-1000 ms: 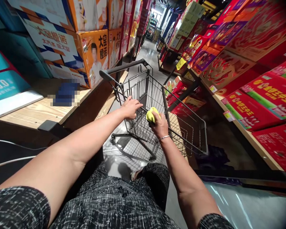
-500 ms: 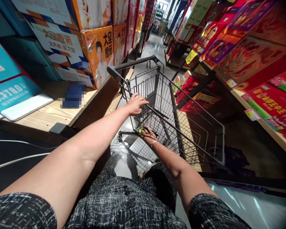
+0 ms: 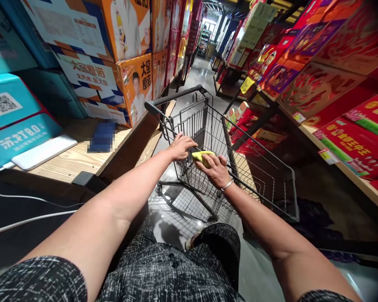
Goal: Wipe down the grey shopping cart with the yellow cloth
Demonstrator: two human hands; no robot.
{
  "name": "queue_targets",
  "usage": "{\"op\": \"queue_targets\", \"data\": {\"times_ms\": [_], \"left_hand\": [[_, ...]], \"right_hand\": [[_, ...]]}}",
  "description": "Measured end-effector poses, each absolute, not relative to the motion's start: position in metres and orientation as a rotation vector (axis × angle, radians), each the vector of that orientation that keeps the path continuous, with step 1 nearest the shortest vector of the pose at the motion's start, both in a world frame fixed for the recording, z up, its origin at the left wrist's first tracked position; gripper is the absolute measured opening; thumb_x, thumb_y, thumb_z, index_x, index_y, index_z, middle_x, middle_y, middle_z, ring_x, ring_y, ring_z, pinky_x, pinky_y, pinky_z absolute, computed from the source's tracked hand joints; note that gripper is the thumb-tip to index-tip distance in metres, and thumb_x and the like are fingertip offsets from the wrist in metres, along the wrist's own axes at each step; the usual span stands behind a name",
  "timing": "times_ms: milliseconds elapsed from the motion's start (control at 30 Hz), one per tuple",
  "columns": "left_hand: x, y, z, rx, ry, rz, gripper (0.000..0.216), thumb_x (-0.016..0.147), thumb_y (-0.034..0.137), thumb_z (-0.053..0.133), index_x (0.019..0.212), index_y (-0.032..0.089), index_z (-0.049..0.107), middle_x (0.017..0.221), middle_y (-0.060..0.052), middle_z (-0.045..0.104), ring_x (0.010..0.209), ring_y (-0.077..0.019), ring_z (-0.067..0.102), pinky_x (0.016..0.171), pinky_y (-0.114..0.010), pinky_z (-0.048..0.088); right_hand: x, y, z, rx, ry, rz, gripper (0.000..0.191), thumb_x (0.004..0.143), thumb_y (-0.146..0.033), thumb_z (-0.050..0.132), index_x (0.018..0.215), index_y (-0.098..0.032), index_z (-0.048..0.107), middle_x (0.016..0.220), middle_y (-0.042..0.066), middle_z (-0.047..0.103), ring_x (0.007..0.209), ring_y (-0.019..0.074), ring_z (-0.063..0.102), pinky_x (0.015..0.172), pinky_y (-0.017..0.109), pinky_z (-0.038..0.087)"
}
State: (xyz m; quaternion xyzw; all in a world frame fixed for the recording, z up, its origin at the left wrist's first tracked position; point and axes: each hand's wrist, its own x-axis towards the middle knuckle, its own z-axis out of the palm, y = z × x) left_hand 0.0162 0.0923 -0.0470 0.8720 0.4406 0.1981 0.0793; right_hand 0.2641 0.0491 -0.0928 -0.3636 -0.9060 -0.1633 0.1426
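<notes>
A black wire shopping cart (image 3: 255, 144) stands tilted across my view, its handle at the far left. My left hand (image 3: 182, 147) lies over the cart's near upper rail, fingers curved across the bar; their tips are partly hidden. Just to its right, my right hand (image 3: 214, 170) holds a yellow cloth (image 3: 204, 157) bunched under its fingers, against the same rail. A thin bracelet (image 3: 227, 185) circles the right wrist. The basket's wire grid shows below both hands.
Stacked orange drink cartons (image 3: 134, 88) and teal boxes (image 3: 22, 130) line the left wooden shelf. A white power bank-like device (image 3: 45, 152) with a cable and a blurred dark blue item (image 3: 102, 136) lie there. Red gift boxes (image 3: 349, 142) fill the right shelf. A tiled aisle (image 3: 201, 69) runs ahead.
My right hand has risen from low on the cart's side to the upper rail, bringing the yellow cloth into clearer view. The left hand stays on the rail. The view has tilted slightly upward.
</notes>
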Motion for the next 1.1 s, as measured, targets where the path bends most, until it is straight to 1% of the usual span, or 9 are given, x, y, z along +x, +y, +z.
{"op": "queue_targets", "data": {"times_ms": [167,267,333,433,567,700,833,933,1100], "left_hand": [[0.017,0.093,-0.049,2.594,1.314,0.609,0.06,0.07,0.005,0.05,0.125,0.025,0.063,0.123,-0.004,0.064,0.127,-0.0213,0.05,0.124,-0.053,0.007],[0.017,0.092,-0.047,2.58,1.324,0.605,0.058,0.07,0.006,0.052,0.124,0.025,0.063,0.123,-0.005,0.063,0.129,-0.0217,0.048,0.125,-0.053,0.005],[0.018,0.092,-0.046,2.573,1.336,0.592,0.057,0.07,0.007,0.053,0.123,0.024,0.063,0.124,-0.005,0.063,0.131,-0.0223,0.047,0.126,-0.052,0.005],[0.018,0.092,-0.046,2.558,1.347,0.581,0.056,0.069,0.007,0.054,0.122,0.025,0.062,0.126,-0.005,0.061,0.132,-0.0228,0.046,0.126,-0.052,0.004],[0.017,0.096,-0.049,2.539,1.377,0.614,0.055,0.068,0.007,0.056,0.119,0.025,0.063,0.126,-0.004,0.061,0.131,-0.0243,0.046,0.125,-0.054,0.003],[0.016,0.1,-0.051,2.581,1.397,0.6,0.052,0.069,0.008,0.055,0.118,0.025,0.063,0.123,-0.005,0.061,0.131,-0.025,0.046,0.125,-0.054,0.003],[0.019,0.098,-0.045,2.635,1.469,0.518,0.046,0.074,0.01,0.055,0.117,0.022,0.062,0.119,-0.006,0.062,0.127,-0.0249,0.048,0.126,-0.053,0.004],[0.03,0.091,-0.037,2.626,1.563,0.423,0.045,0.077,0.013,0.056,0.122,0.02,0.061,0.124,-0.008,0.061,0.131,-0.0271,0.046,0.125,-0.055,0.002],[0.062,0.074,-0.036,2.67,1.42,0.381,0.069,0.078,0.017,0.06,0.145,0.023,0.045,0.149,-0.006,0.048,0.15,-0.0277,0.022,0.124,-0.057,-0.006]], "right_hand": [[0.286,0.024,-0.191,-1.163,-2.734,-0.318,0.045,0.086,-0.01,0.052,0.119,-0.037,0.065,0.134,0.003,0.062,0.124,0.0239,0.051,0.109,0.053,0.033],[0.295,0.009,-0.249,-1.136,-2.798,-0.19,0.036,0.082,-0.011,0.054,0.105,-0.032,0.07,0.123,0.003,0.068,0.116,0.024,0.055,0.106,0.05,0.037],[0.297,0.001,-0.266,-1.124,-2.819,-0.156,0.03,0.082,-0.01,0.054,0.096,-0.03,0.071,0.115,0.003,0.07,0.112,0.0232,0.057,0.105,0.047,0.038],[0.296,-0.002,-0.261,-1.118,-2.846,-0.133,0.027,0.087,-0.011,0.051,0.094,-0.027,0.072,0.115,0.004,0.071,0.114,0.0232,0.055,0.105,0.043,0.036],[0.297,0.007,-0.215,-1.179,-2.954,-0.214,0.03,0.092,-0.016,0.051,0.111,-0.026,0.071,0.129,0.006,0.065,0.124,0.0245,0.049,0.104,0.043,0.034],[0.312,0.016,-0.143,-1.163,-2.786,-0.539,0.039,0.096,-0.02,0.051,0.131,-0.034,0.061,0.141,0.005,0.056,0.128,0.0241,0.042,0.103,0.043,0.026],[0.322,0.011,-0.088,-1.134,-2.428,-0.858,0.037,0.097,-0.024,0.053,0.131,-0.035,0.06,0.139,0.006,0.057,0.129,0.0248,0.038,0.103,0.042,0.021],[0.321,0.007,-0.097,-1.133,-2.31,-0.897,0.034,0.097,-0.025,0.053,0.128,-0.034,0.063,0.138,0.006,0.058,0.127,0.0248,0.038,0.103,0.042,0.021],[0.317,0.001,-0.194,-1.297,-2.642,-0.649,0.04,0.093,-0.021,0.052,0.129,-0.034,0.063,0.139,0.003,0.058,0.122,0.0229,0.044,0.101,0.041,0.029]]}}
